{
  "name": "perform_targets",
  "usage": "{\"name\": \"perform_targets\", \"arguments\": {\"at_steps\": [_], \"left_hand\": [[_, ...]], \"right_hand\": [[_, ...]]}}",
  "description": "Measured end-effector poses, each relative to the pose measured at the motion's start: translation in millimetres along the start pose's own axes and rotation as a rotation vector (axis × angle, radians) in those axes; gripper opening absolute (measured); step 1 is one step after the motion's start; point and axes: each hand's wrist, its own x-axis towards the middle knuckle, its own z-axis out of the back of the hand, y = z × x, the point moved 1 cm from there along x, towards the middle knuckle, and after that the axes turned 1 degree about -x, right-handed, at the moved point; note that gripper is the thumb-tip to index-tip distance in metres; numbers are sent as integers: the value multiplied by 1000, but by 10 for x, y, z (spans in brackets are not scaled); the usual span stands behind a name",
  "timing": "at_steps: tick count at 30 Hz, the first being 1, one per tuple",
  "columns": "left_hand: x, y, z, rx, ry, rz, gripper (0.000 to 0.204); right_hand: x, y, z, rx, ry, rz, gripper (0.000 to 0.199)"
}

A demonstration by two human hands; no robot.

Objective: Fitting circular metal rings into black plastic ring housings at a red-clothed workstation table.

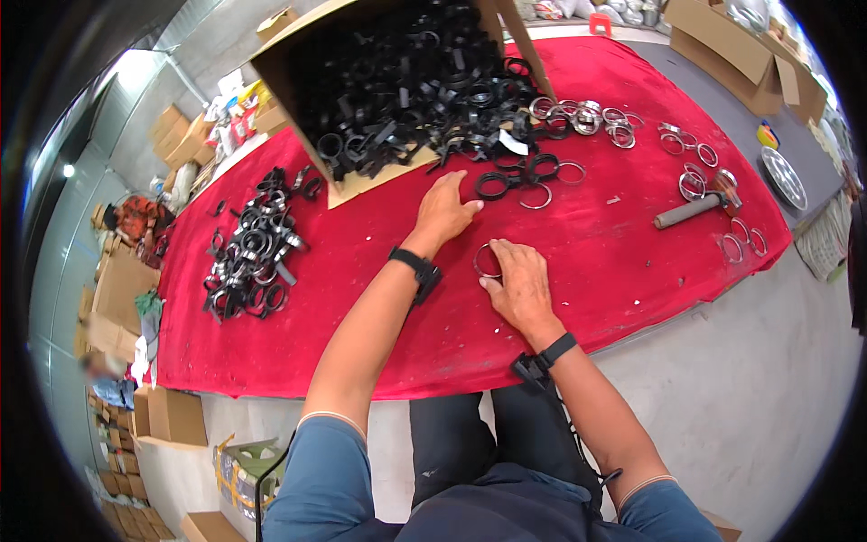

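My right hand (522, 282) pinches a thin metal ring (477, 262) between thumb and fingers, just above or on the red cloth (379, 271). To its left and farther off, my left hand (442, 213) reaches out with thumb and fingers apart, holding nothing that I can see. Its fingertips are close to the near edge of a heap of black rings (406, 90) spilling from a tipped cardboard box (312, 158). Several black rings (492, 187) and a silver ring (536, 207) lie right of that hand.
Black and metal rings are piled (256, 244) at the left. Silver rings (621, 134) lie scattered at the right, near a grey-handled tool (688, 212). A round metal plate (783, 179) and an open cardboard box (722, 50) sit on a grey surface beyond.
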Motion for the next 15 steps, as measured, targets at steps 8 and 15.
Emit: {"name": "perform_targets", "arguments": {"at_steps": [8, 15], "left_hand": [[546, -234, -683, 92, 221, 5, 52], [190, -262, 2, 320, 358, 221, 84]], "right_hand": [[35, 13, 37, -31, -50, -27, 72], [99, -62, 68, 149, -209, -106, 65]]}}
